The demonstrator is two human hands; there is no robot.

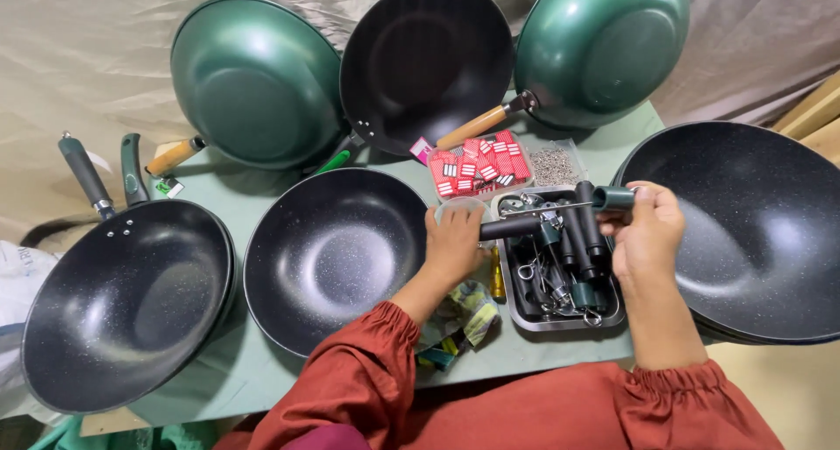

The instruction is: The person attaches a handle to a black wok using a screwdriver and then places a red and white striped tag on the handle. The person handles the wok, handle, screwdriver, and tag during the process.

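**Handles over the parts tray**

Small hardware in the metal tray (521, 314) is too tangled to identify; the right-hand pan (752, 231) is cut off by the frame. Left hand (452, 242) is closed around a black handle (510, 228) above the tray's left edge. Right hand (648, 231) pinches a green-tipped handle (612, 198) over the tray's far end.

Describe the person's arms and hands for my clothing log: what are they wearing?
Both arms wear loose rust-red sleeves with gathered, elasticated cuffs. The left hand and right hand are bare: no gloves, and no rings or watch that I can see.
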